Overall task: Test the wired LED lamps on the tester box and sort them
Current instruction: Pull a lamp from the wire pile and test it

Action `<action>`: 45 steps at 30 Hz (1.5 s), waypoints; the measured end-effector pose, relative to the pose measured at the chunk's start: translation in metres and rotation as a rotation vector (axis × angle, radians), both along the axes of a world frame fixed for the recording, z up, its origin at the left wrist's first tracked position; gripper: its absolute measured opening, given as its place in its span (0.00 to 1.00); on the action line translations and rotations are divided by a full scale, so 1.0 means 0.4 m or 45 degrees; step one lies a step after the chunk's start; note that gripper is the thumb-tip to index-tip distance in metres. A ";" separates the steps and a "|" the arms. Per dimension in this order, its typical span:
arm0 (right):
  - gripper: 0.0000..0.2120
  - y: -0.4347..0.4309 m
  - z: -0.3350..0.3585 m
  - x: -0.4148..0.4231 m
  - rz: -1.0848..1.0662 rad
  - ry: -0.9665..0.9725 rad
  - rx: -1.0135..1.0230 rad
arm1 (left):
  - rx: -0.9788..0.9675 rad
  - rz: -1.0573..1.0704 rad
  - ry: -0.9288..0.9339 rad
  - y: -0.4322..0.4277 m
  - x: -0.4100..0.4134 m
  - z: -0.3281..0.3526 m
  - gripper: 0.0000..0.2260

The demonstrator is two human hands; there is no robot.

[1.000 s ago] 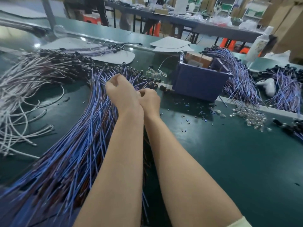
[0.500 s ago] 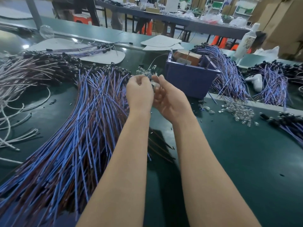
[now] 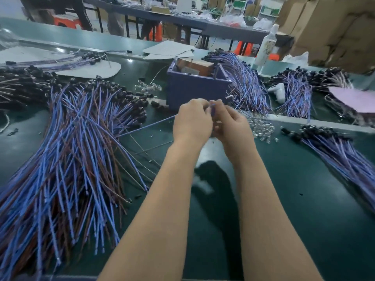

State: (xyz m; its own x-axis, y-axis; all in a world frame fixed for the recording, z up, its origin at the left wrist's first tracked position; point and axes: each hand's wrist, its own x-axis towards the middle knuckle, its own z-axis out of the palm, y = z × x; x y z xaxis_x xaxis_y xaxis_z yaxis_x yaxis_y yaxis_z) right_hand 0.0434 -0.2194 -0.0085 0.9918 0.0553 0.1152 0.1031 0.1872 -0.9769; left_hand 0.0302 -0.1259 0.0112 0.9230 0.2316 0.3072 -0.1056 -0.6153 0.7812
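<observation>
Green table [image 3: 304,199]: left hand [image 3: 191,120] and right hand [image 3: 231,124], fingers curled, meet just in front of a purple box [image 3: 194,92], both pinching the end of one blue wire [image 3: 146,125] that trails left to a large pile [image 3: 67,159] of blue and brown wired lamps. Loose clear LEDs [image 3: 261,126] lie just right of the right hand. A smaller bundle [image 3: 345,155] fans out at the right edge, and another heap [image 3: 247,86] lies beside the box's right wall.
</observation>
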 end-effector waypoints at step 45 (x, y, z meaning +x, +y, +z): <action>0.09 -0.088 -0.083 0.036 -0.320 -0.034 -0.069 | -0.053 -0.250 0.020 -0.052 0.028 -0.124 0.07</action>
State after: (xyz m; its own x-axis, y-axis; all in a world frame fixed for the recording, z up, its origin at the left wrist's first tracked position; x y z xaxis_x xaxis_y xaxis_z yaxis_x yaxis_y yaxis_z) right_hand 0.0579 -0.2548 -0.0417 0.9718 -0.1859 0.1450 0.1655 0.0998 -0.9811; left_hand 0.0416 -0.1466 -0.0385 0.9563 0.0586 0.2866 -0.2084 -0.5513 0.8078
